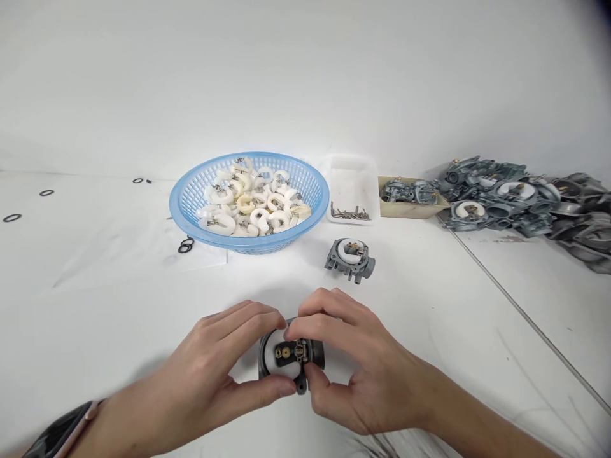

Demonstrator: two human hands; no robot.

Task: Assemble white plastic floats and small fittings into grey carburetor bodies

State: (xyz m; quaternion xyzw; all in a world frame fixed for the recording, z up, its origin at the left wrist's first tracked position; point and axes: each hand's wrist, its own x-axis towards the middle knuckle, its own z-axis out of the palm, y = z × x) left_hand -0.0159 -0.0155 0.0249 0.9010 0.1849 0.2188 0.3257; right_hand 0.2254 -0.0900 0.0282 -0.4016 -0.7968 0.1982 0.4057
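Observation:
Both of my hands are closed around a grey metal carburetor body (301, 383) low in the middle of the view. A white C-shaped float (270, 356) lies in its open bowl, with brass jets (285, 352) showing inside the curve. My left hand (224, 362) grips the left side, its thumb along the near rim and its fingertips at the far rim. My right hand (356, 362) holds the right side, forefinger by the float's far end and thumb beside the hinge. The fingertips hide part of the rim.
Behind my hands stands another carburetor body (351, 257) with a float in it. A blue basket (177, 202) holds several white floats. Beside it are a white tray (351, 172) of small metal pins, a beige box (415, 211) and a carburetor pile (506, 197). Black O-rings (185, 245) lie leftward.

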